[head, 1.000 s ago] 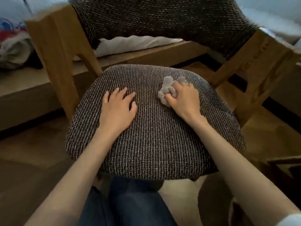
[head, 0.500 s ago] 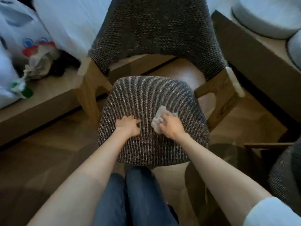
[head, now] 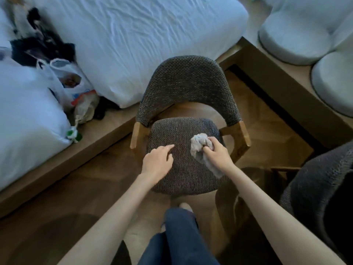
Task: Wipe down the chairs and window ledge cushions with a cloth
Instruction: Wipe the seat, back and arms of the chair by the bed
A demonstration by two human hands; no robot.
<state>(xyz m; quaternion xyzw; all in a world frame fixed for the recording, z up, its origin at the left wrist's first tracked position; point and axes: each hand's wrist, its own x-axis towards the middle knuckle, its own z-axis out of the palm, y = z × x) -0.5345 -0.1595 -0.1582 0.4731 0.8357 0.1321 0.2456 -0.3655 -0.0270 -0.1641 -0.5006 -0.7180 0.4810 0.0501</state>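
**While the crumpled grey cloth (head: 200, 148) sits clamped in the right hand (head: 217, 153), the left hand (head: 156, 162) lies on the chair seat**

Where the cloth is bunched up, it lies on the right part of the dark woven fabric seat (head: 183, 175) of a wooden-framed armchair. The right hand's grip is clamped on it, fingers curled over the wad. A loose tail of the cloth trails back under the wrist toward the seat's right edge. The left hand's grip is apart. Its fingers lie relaxed, the forefinger stretched forward, palm down on the left half of the seat, near the cloth but not touching it.

Behind the seat rises the curved backrest (head: 188, 83) in the same dark weave, its ends meeting light wooden arm posts (head: 244, 135). The chair stands on a brown wooden floor (head: 80, 188).

Beyond the backrest lies a wrinkled white mattress (head: 143, 35) on a low wooden platform (head: 107, 134). White plastic bags (head: 65, 73) are heaped on the platform at the left. To the right, a low wooden ledge (head: 282, 88) carries pale rounded cushions (head: 298, 31). A second dark woven chair (head: 321, 188) shows at the right edge. At the bottom, a leg in blue jeans (head: 179, 238) stands between the two forearms.
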